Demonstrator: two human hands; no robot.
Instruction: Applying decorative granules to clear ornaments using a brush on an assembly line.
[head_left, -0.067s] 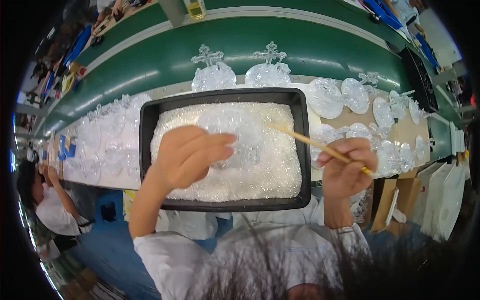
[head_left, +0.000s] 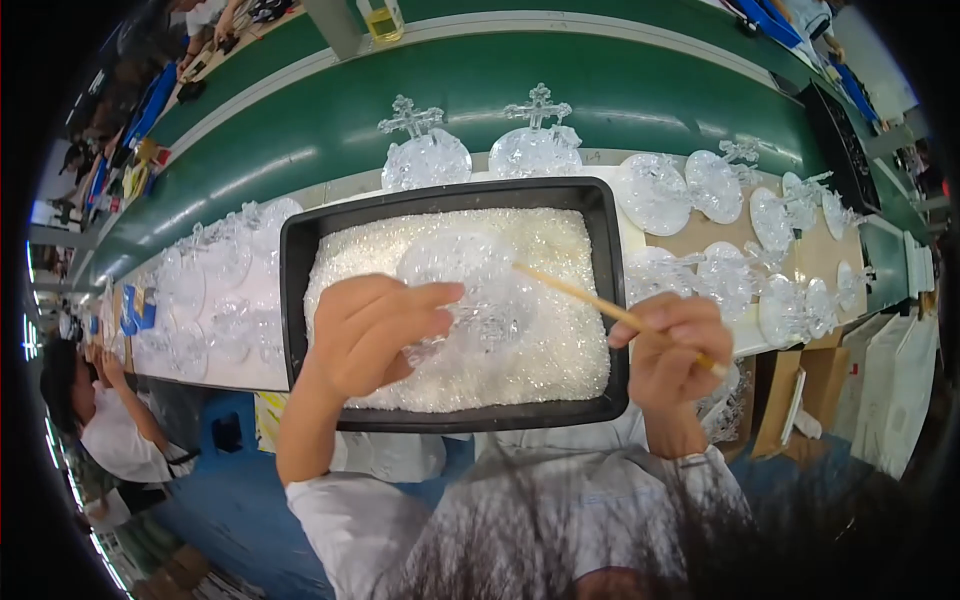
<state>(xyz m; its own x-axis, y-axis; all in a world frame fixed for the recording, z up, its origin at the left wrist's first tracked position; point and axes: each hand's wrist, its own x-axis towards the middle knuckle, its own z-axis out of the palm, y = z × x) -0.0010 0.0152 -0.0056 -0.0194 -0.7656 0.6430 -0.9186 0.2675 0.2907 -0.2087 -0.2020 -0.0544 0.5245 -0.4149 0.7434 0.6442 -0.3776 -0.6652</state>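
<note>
My left hand [head_left: 372,335] is closed on a clear plastic ornament [head_left: 462,265] with a round base, held above a black tray [head_left: 300,290]. The tray is filled with white glittering granules [head_left: 555,370]. Between the fingers of my right hand [head_left: 675,350] is a thin wooden stick [head_left: 575,292], slanting up to the left. Its tip appears at the right side of the round base; contact cannot be made out. My left fingers hide part of the ornament.
Two cross-topped clear ornaments [head_left: 430,160] stand behind the tray. More clear ornaments [head_left: 712,185] crowd the right side, and others [head_left: 225,250] the left. A cardboard box [head_left: 785,400] stands at lower right. A co-worker [head_left: 115,420] sits at far left.
My right hand and the stick have shifted left, bringing the tip closer to the round base. My left hand has dipped slightly, still holding the ornament.
</note>
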